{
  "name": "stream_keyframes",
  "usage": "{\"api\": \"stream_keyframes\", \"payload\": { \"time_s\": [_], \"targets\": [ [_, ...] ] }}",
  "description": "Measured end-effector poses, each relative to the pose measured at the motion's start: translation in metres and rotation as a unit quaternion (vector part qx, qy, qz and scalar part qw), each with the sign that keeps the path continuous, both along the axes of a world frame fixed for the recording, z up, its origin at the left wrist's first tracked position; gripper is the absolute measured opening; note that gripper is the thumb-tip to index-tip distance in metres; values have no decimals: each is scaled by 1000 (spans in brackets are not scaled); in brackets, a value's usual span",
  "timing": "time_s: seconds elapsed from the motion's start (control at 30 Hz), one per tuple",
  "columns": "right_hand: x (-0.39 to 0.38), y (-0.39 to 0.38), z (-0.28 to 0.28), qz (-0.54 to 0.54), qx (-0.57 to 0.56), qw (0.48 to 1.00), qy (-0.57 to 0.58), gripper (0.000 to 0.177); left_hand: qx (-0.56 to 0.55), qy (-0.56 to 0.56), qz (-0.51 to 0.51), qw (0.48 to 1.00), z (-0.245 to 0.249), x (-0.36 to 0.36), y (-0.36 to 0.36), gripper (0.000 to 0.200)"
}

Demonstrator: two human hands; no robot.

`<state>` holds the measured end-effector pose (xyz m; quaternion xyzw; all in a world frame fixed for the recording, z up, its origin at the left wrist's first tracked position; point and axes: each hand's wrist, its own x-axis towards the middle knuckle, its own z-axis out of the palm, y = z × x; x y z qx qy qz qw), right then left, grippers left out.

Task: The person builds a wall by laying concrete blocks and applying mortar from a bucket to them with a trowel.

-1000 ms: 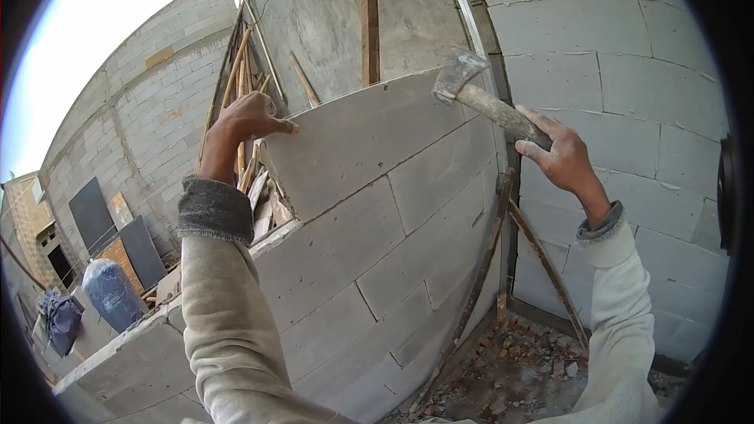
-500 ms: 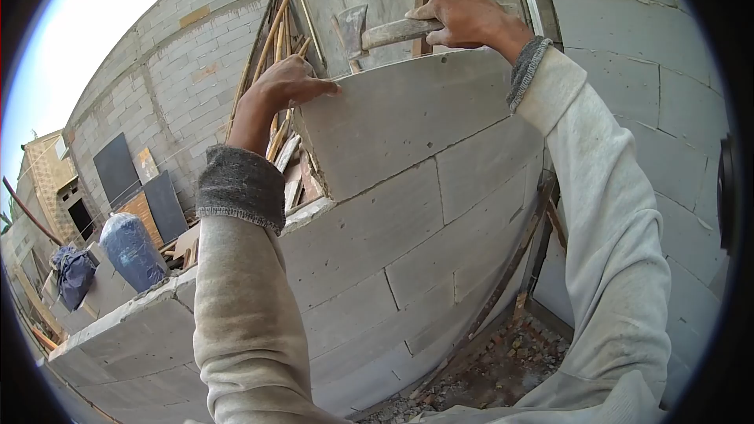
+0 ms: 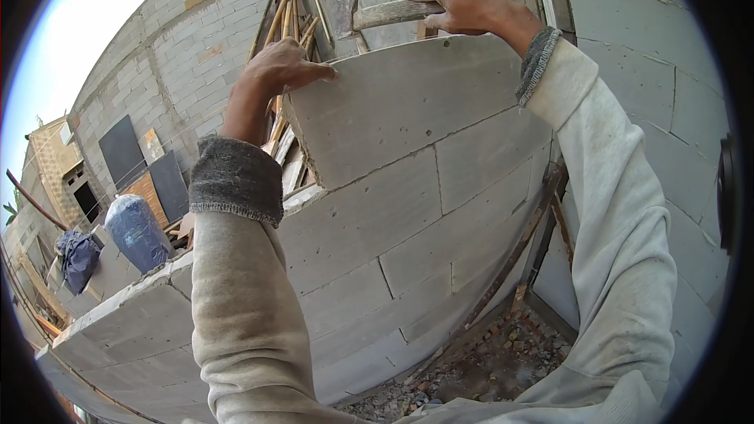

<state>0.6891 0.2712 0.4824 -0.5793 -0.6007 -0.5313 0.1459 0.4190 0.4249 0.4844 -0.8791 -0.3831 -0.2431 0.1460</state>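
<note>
Top block (image 3: pixel 393 110): bamboo poles (image 3: pixel 283 6) behind, rubble (image 3: pixel 479 361) below; left hand (image 3: pixel 284 67) half-spread on its left corner, right hand (image 3: pixel 467 4) closed round hatchet (image 3: pixel 389 15) above

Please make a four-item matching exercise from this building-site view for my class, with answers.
Things:
1. Left hand
2. Hatchet
3. Tall bundle
4. Rubble

Descriptions:
A. Blue, toward the picture's left edge
B. Scattered on the ground below the wall
C. At the top block's upper left corner
D. Gripped by the right hand

Pairs: 1-C, 2-D, 3-A, 4-B
</note>
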Motion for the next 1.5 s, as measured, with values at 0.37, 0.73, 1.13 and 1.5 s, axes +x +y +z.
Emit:
{"api": "stream_keyframes", "payload": {
  "time_s": [0.37, 0.73, 1.13, 1.5],
  "targets": [
    [56, -33, 26, -136, 55, 987, 62, 54, 5, -15, -44, 999, -1, 45, 1, 59],
    [131, -30, 17, -247, -23, 966, 68, 29, 41, 38, -30, 998, -3, 92, -14, 62],
    [160, -36, 15, -282, -31, 959, 21, 28, 39, 16, -52, 998, -7, 93, -4, 60],
    [200, -17, 2, -322, 11, 946, 41, 17, 40, 13, -39, 998, -9, 93, -11, 58]
  ]
}}
